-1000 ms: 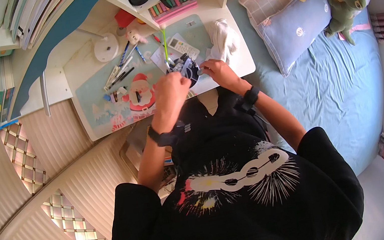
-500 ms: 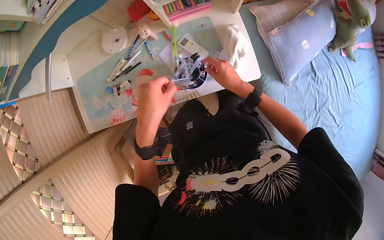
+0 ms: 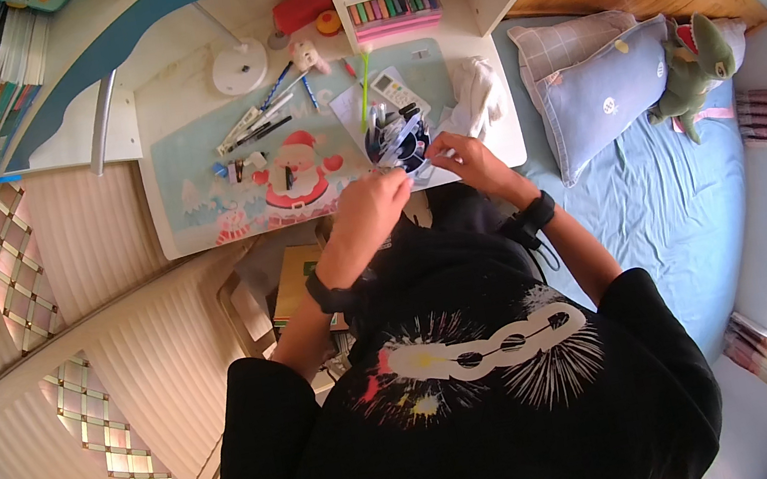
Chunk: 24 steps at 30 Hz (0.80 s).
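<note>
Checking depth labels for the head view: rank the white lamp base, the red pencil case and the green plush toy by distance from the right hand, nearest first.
From the right hand:
1. White lamp base, on the desk, up and to the left.
2. Red pencil case, at the back of the desk, slightly farther; close to the lamp base.
3. Green plush toy, on the bed at the far right.

A flat box of coloured pens [image 3: 394, 9] lies in the shelf compartment, beside a red case [image 3: 301, 8].

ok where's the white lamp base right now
In the head view the lamp base sits at the back of the desk, on the person's left, just beyond the pens on the desk mat and left of the red case.
</note>
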Tool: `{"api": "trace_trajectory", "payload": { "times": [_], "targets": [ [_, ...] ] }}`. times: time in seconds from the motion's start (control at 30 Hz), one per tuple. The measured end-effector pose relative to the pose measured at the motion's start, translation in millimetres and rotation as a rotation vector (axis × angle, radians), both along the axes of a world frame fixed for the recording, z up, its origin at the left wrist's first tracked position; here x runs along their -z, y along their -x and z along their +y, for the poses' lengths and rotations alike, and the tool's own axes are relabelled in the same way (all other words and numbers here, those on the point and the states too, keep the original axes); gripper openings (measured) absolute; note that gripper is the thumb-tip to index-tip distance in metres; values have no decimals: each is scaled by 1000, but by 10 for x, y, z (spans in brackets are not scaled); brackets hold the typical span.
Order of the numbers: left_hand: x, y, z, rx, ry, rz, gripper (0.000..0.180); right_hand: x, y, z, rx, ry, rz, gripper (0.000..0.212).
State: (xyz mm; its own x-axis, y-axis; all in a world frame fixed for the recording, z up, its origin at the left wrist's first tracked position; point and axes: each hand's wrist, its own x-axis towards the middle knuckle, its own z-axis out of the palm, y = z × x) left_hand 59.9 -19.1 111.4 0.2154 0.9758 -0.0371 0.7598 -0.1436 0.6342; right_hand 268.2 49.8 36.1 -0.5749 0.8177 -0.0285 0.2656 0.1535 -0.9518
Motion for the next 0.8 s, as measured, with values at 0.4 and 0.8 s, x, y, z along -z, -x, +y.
{"api": "trace_trajectory", "payload": {
  "times": [0.4,0.8],
  "targets": [
    [590,287,479,-77,44,-93,18,-607,48,387,-131,-894,-386,15],
    [698,305,673,-64,-101,-63,11,-93,553,522,-508,-1140,-316,15]
  ]
}}
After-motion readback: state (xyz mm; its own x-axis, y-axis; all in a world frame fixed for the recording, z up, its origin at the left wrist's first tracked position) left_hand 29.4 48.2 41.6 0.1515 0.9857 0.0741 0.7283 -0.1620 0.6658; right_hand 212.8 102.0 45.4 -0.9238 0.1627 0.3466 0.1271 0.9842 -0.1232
